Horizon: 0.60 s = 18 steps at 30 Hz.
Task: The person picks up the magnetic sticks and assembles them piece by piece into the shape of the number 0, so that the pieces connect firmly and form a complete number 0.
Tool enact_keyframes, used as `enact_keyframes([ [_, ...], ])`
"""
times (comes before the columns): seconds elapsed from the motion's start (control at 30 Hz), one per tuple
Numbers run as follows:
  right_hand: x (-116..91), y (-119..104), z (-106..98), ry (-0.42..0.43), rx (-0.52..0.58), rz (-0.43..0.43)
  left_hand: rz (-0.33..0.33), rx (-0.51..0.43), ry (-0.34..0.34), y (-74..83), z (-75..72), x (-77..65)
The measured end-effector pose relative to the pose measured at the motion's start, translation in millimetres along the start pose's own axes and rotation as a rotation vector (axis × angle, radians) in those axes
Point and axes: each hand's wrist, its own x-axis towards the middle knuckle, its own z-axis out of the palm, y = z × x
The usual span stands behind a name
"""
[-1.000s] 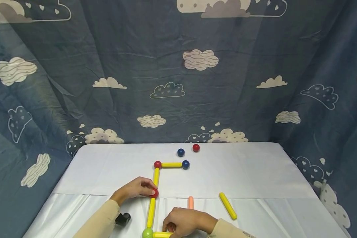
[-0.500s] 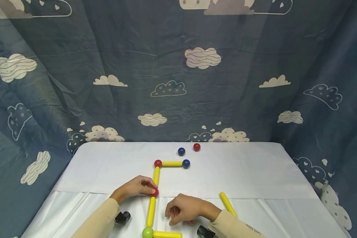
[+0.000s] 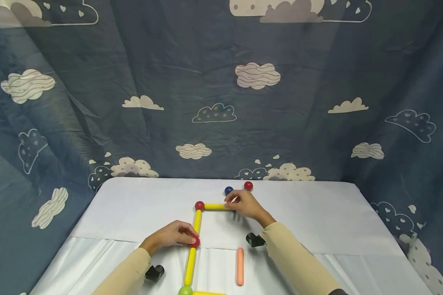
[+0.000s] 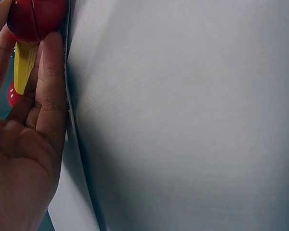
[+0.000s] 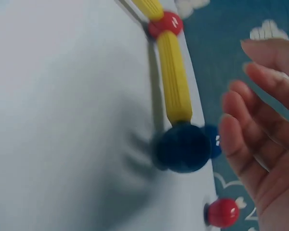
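Observation:
My left hand [image 3: 175, 234] pinches a red ball [image 3: 197, 242] between thumb and fingers. In the left wrist view this red ball [image 4: 41, 18] has a yellow rod [image 4: 25, 67] joined to it. Yellow rods run from it up to a red corner ball [image 3: 199, 205] and down to a green ball [image 3: 186, 290]. At the top, my right hand [image 3: 246, 203] hovers over the end of a yellow rod [image 3: 214, 206]. The right wrist view shows the blue ball [image 5: 184, 147] on that rod's end, with the loosely bent fingers beside it, holding nothing.
Behind the right hand lie a loose blue ball [image 3: 228, 191] and a loose red ball [image 3: 248, 186]. A pink rod [image 3: 240, 266] lies front centre. Another yellow rod [image 3: 208, 293] leaves the green ball at the front edge. A cloud-patterned curtain [image 3: 214, 82] surrounds the white table [image 3: 317, 213].
My right hand has let go of the bottom yellow rod and moved up to the top rod's blue-ball end. Its sleeve now covers the loose yellow rod. The left hand stays on its red ball.

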Motion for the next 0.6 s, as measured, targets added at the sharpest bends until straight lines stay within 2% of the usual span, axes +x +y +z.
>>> enact_keyframes([
  [0.13,19.5,9.5,-1.9,0.141,0.027,0.146,-0.003,-0.012,0.001,-0.2,1.1,-0.1],
  [0.27,34.8,16.4,-1.8,0.2,0.005,0.216,-0.009,-0.017,0.012,-0.8,1.0,0.0],
  [0.37,41.8,19.6,-0.7,0.189,-0.031,0.225,-0.014,-0.016,0.015,-0.7,1.2,-0.1],
  [0.6,53.8,29.6,4.3,0.107,-0.108,0.243,-0.018,-0.023,0.018,0.7,1.9,0.5],
])
